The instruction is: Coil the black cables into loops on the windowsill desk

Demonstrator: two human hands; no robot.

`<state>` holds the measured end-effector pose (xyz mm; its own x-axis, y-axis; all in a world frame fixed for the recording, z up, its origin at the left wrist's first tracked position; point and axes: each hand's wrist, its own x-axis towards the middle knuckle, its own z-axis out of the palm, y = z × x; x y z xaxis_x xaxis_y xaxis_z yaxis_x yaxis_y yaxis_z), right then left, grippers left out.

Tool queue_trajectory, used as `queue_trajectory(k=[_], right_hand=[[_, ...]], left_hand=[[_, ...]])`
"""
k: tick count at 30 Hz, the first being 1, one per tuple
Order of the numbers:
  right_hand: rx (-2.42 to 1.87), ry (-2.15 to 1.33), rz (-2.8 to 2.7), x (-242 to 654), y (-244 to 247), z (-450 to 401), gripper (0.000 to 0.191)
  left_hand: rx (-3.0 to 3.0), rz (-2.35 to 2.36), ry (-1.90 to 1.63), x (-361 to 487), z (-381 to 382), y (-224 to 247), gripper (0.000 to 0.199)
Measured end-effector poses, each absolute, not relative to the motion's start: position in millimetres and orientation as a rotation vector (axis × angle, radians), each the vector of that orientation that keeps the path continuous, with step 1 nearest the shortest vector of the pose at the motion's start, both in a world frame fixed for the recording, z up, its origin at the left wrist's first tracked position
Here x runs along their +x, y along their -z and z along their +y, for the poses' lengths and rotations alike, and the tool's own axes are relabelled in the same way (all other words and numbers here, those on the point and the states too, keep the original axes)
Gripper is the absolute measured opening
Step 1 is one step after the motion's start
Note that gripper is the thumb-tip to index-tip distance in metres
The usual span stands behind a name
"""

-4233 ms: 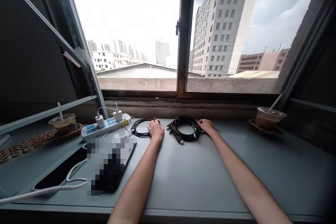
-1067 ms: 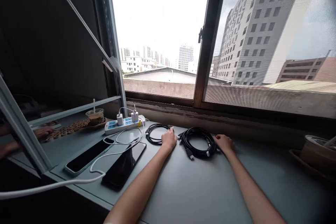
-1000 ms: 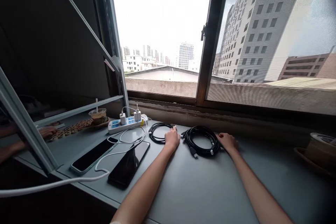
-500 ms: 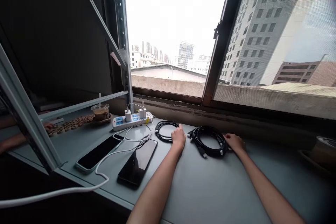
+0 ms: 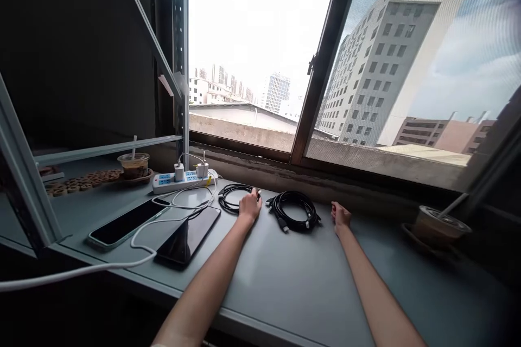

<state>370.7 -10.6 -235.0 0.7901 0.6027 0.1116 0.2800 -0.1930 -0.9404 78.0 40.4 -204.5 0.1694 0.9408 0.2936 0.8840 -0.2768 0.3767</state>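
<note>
Two black cable coils lie side by side on the grey tabletop, below the window. My left hand (image 5: 250,206) is closed on the right edge of the smaller cable coil (image 5: 228,207), near one of its plugs. The larger cable coil (image 5: 293,226) rests between my hands, its black connectors spread around the ring. To its right, apart from it, my right hand (image 5: 341,216) is held with curled fingers, and nothing shows in them.
A black phone (image 5: 188,238) and a teal-cased phone (image 5: 126,223) lie left, crossed by white cables. Behind them is a power strip (image 5: 158,184) with plugged-in chargers. Drink cups stand left (image 5: 134,167) and right (image 5: 439,227). A metal shelf post (image 5: 35,195) rises at left.
The view has swung to the right, bringing the right-hand cup fully into sight. My right hand has drawn away from the larger coil. My left hand remains at the smaller coil.
</note>
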Motion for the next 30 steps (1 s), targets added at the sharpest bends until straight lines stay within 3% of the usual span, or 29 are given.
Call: queue_trajectory(k=[5,11,16,19,25,30], right_hand=[[-1.564,-0.503,-0.620,367,233,-20,0.026],[-1.378,-0.619,-0.580,361,231,-33,0.023],[-1.260,-0.631,-0.552,351,226,-40,0.023],[-1.182,-0.572,-0.526,348,211,-41,0.027],[-1.021,-0.545,-0.708,329,135,-27,0.036],[-0.970,-0.663,-1.108,274,57,-16,0.035]], left_hand=[[2.402,1.760,-0.730,65,27,201,0.028],[2.327,1.882,-0.739,53,22,199,0.053],[2.171,1.748,-0.824,55,20,202,0.025],[1.993,1.652,-0.994,58,18,194,0.025],[1.466,1.317,-1.407,81,41,118,0.034],[1.223,0.835,-1.467,106,40,35,0.028]])
